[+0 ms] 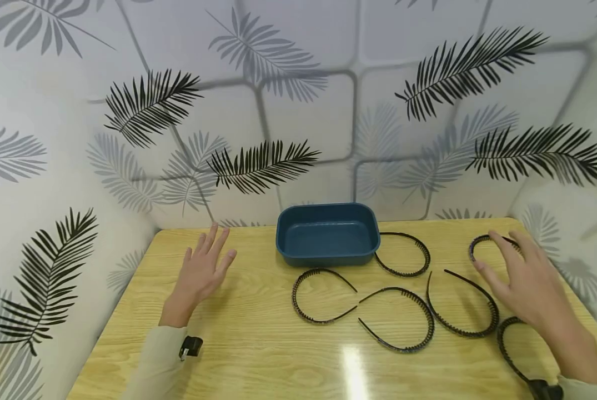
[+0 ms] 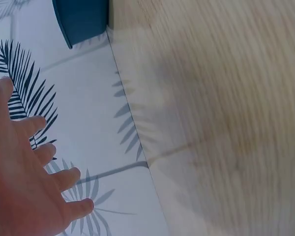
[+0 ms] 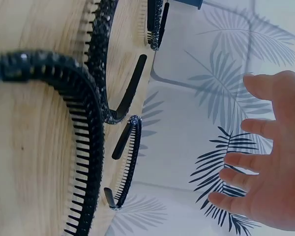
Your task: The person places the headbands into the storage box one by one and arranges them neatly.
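My left hand point(image 1: 201, 275) is raised over the left part of the table, fingers straight and holding nothing. Over the right side, my right hand point(image 1: 525, 278) hovers with spread fingers, also holding nothing. Partly hidden behind it lies a black toothed headband point(image 1: 472, 248). Below that hand is another headband point(image 1: 501, 339), its end covered by the wrist camera. Towards the middle lie more dark headbands, among them one point(image 1: 295, 297) in front of the blue bin and one point(image 1: 430, 328) with its open ends to the left. In the right wrist view a toothed headband point(image 3: 91, 142) looms close.
A dark blue rectangular bin point(image 1: 323, 260) stands at the back middle of the wooden table point(image 1: 258, 344). One headband point(image 1: 427, 258) lies against its right side. A leaf-patterned backdrop point(image 1: 308, 122) rises behind the table and along both sides.
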`<state>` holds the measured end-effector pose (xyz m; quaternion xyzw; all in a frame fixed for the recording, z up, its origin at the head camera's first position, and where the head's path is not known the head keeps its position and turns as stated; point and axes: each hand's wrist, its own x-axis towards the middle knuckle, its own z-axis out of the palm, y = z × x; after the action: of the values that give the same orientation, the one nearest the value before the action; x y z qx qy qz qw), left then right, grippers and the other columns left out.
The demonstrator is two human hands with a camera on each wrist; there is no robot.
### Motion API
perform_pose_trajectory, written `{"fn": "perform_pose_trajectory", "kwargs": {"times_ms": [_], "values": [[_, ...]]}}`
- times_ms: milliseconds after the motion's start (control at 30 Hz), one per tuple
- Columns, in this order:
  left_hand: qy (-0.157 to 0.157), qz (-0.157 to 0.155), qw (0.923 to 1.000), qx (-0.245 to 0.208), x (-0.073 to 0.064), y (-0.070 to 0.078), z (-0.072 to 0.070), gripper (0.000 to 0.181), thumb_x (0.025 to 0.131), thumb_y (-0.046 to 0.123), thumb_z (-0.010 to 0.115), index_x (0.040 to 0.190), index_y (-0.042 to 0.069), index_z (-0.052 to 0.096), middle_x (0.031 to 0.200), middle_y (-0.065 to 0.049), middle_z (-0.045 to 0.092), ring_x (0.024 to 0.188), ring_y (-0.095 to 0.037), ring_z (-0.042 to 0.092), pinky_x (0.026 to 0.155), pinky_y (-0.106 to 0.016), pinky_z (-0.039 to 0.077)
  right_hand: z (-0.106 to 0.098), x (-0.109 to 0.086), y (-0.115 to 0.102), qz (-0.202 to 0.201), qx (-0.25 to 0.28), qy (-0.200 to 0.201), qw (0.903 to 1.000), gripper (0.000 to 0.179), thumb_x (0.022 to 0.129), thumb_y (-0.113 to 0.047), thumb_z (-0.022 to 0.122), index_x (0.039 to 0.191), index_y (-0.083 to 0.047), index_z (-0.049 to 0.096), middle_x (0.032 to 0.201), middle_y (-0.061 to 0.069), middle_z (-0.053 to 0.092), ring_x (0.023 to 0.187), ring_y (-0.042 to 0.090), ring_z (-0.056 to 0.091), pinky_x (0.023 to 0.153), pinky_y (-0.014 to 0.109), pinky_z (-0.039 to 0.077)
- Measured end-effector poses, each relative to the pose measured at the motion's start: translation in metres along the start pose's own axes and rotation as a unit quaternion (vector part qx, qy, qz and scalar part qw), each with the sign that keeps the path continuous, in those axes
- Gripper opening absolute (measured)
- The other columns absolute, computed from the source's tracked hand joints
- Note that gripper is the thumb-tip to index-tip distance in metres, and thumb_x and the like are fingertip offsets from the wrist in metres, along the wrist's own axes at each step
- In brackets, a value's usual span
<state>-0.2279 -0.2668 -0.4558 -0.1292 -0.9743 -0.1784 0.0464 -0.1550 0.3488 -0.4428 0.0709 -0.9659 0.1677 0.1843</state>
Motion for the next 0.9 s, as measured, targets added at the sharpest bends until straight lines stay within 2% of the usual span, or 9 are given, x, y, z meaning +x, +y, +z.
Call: {"fn": "perform_pose_trajectory", "kwargs": {"times_ms": [133,300,467,567,633,700,733,800,900], "values": [[0.009,0.007,0.9996,-0.025,0.002,0.008,0.009,0.066,0.111,0.051,0.029,0.167,0.018,0.016,0.172,-0.012,0.004,0.155,-0.044,0.006,0.114,-0.075,0.01,0.0,-0.004,-0.002,-0.009,0.021,0.027,0.9994,0.068,0.103,-0.036,0.062,0.157,-0.003,0.038,0.148,0.042,0.034,0.13,0.065,0.033,0.098,0.082,0.025],[0.019,0.017,0.9966,-0.078,0.002,0.017,0.02,0.065,0.112,0.048,0.03,0.167,0.016,0.017,0.172,-0.01,0.003,0.155,-0.045,0.007,0.114,-0.076,0.012,0.002,-0.01,-0.007,-0.02,0.064,0.066,0.9956,0.063,0.1,-0.027,0.067,0.153,-0.001,0.045,0.136,0.04,0.044,0.123,0.062,0.039,0.097,0.079,0.028],[0.026,0.05,0.984,-0.169,0.007,0.03,0.03,0.062,0.113,0.04,0.034,0.167,0.013,0.016,0.172,-0.009,0.001,0.156,-0.039,0.006,0.116,-0.071,0.015,0.001,-0.014,-0.012,0.001,0.113,0.087,0.9898,0.06,0.097,-0.016,0.071,0.152,-0.006,0.05,0.132,0.037,0.048,0.119,0.057,0.043,0.09,0.077,0.032],[0.031,0.068,0.9738,-0.215,0.013,0.041,0.035,0.061,0.114,0.037,0.035,0.167,0.014,0.015,0.172,-0.008,0.001,0.157,-0.036,0.006,0.119,-0.066,0.016,0.0,-0.016,-0.01,0.019,0.125,0.084,0.9884,0.058,0.097,-0.015,0.072,0.15,-0.006,0.052,0.129,0.033,0.051,0.112,0.051,0.049,0.086,0.049,0.046],[0.034,0.075,0.9695,-0.231,0.016,0.048,0.041,0.06,0.114,0.036,0.036,0.167,0.016,0.016,0.172,-0.007,0.002,0.157,-0.035,0.006,0.12,-0.064,0.016,0.001,-0.017,-0.007,0.028,0.131,0.069,0.9886,0.057,0.097,-0.015,0.073,0.148,-0.003,0.052,0.13,0.032,0.052,0.109,0.049,0.052,0.079,0.03,0.045],[0.04,0.08,0.9657,-0.244,0.018,0.053,0.046,0.06,0.114,0.035,0.036,0.166,0.015,0.017,0.172,-0.007,0.004,0.157,-0.034,0.007,0.12,-0.063,0.015,0.006,-0.019,-0.002,0.032,0.138,0.053,0.9885,0.055,0.097,-0.015,0.073,0.146,0.0,0.052,0.131,0.031,0.054,0.106,0.047,0.056,0.072,0.018,0.041],[0.043,0.082,0.9644,-0.248,0.018,0.054,0.047,0.06,0.114,0.035,0.036,0.166,0.014,0.017,0.172,-0.008,0.004,0.157,-0.034,0.007,0.121,-0.063,0.015,0.008,-0.019,-0.001,0.031,0.144,0.047,0.988,0.053,0.097,-0.014,0.072,0.144,0.002,0.052,0.132,0.031,0.054,0.106,0.049,0.058,0.072,0.02,0.047],[0.044,0.08,0.9629,-0.254,0.02,0.057,0.05,0.06,0.113,0.035,0.037,0.166,0.013,0.019,0.172,-0.007,0.005,0.157,-0.032,0.006,0.121,-0.061,0.015,0.013,-0.021,0.002,0.03,0.151,0.031,0.9877,0.051,0.097,-0.012,0.072,0.142,0.003,0.053,0.133,0.031,0.055,0.104,0.05,0.06,0.07,0.034,0.056],[0.046,0.078,0.9611,-0.261,0.025,0.062,0.054,0.06,0.113,0.035,0.037,0.165,0.011,0.02,0.172,-0.008,0.004,0.157,-0.031,0.006,0.122,-0.06,0.015,0.017,-0.022,0.006,0.03,0.155,0.012,0.9874,0.048,0.098,-0.011,0.07,0.139,0.004,0.053,0.133,0.032,0.055,0.102,0.053,0.061,0.069,0.055,0.057]]}}
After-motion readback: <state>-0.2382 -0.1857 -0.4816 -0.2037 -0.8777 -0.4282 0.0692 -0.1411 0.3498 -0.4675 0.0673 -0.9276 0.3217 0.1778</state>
